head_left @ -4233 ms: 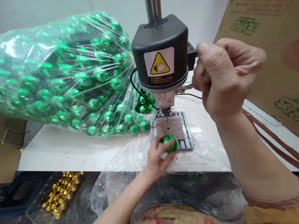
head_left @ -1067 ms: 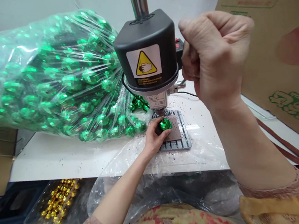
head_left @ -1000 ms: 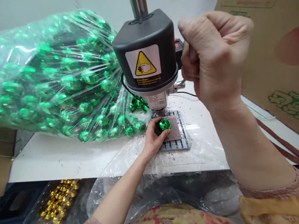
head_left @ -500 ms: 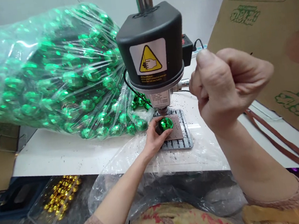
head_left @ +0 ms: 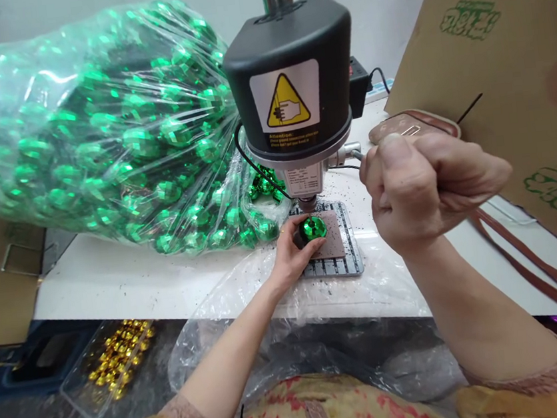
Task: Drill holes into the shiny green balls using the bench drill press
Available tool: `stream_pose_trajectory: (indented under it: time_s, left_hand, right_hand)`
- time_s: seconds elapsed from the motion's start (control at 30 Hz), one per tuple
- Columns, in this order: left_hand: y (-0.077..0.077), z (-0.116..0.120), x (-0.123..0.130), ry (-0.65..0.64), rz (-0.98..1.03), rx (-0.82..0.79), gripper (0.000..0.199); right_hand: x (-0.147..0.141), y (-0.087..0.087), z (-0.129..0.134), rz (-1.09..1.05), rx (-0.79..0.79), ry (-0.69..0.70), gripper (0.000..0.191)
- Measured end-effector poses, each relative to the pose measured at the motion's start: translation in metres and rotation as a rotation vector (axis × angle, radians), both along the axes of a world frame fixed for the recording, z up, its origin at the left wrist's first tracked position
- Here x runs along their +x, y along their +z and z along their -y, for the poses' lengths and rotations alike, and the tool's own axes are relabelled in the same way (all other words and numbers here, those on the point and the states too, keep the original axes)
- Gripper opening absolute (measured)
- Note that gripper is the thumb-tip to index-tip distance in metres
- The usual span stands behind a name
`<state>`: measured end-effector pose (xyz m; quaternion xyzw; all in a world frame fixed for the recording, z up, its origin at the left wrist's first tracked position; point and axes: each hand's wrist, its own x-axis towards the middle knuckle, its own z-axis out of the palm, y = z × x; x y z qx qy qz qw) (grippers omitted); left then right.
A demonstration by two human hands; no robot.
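One green ball (head_left: 315,229) in the left hand (head_left: 291,254): thumb and fingers curved ball-wide about its left side, right side exposed. Ball over the brown pad (head_left: 333,243), beneath the drill head (head_left: 288,74); contact below hidden. Right hand (head_left: 421,186) closed in a fist around the lever (head_left: 350,154), far end covered. Pad lies inside the base plate (head_left: 355,264) edges, bare margin at right and front. Left clearance tight: bag (head_left: 101,155) of green balls ends near the fingers. Front: clear plastic (head_left: 248,293) drapes over the table (head_left: 115,274) edge. Right: bare tabletop between plate and brown strap (head_left: 541,266), carton (head_left: 508,109) beyond.
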<state>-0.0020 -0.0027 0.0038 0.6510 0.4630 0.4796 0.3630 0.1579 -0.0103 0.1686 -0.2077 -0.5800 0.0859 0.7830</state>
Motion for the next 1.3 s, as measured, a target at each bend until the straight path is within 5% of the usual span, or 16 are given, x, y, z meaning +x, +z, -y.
stream_pose_trajectory:
  time_s: [0.7,1.03,1.17,1.3]
  left_hand:
    - [0.000,0.001,0.002,0.007,0.014,0.021,0.053]
    - [0.000,0.000,0.002,0.027,0.005,0.044,0.054]
    - [0.000,0.000,0.002,0.034,-0.001,0.028,0.054]
    - [-0.001,-0.001,0.005,0.052,0.046,-0.010,0.054]
  right_hand:
    - [0.001,-0.024,-0.013,0.016,0.215,-0.067,0.050]
    - [0.008,-0.033,-0.017,0.148,0.342,0.039,0.046]
    - [0.004,-0.018,-0.009,0.082,0.211,0.009,0.046]
    - [-0.001,0.022,-0.016,-0.128,-0.008,0.068,0.048]
